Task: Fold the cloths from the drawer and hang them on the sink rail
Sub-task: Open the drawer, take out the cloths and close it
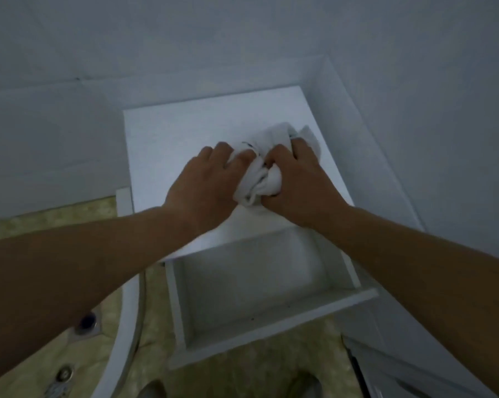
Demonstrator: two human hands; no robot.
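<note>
A crumpled white cloth [274, 139] lies bunched on the flat white top of a small cabinet [168, 139]. My left hand [205, 182] grips the cloth's left side, fingers curled into the fabric. My right hand [300, 182] clutches a wad of the same cloth from the right, and both hands sit close together. Below them the white drawer [185, 305] stands pulled out toward me, its inside bare. No sink rail is in view.
White walls close in behind and to the right of the cabinet. A curved white edge [127, 326] runs down the lower left over a yellowish tiled floor with a drain [87, 323]. A white appliance corner [415, 374] sits at the lower right.
</note>
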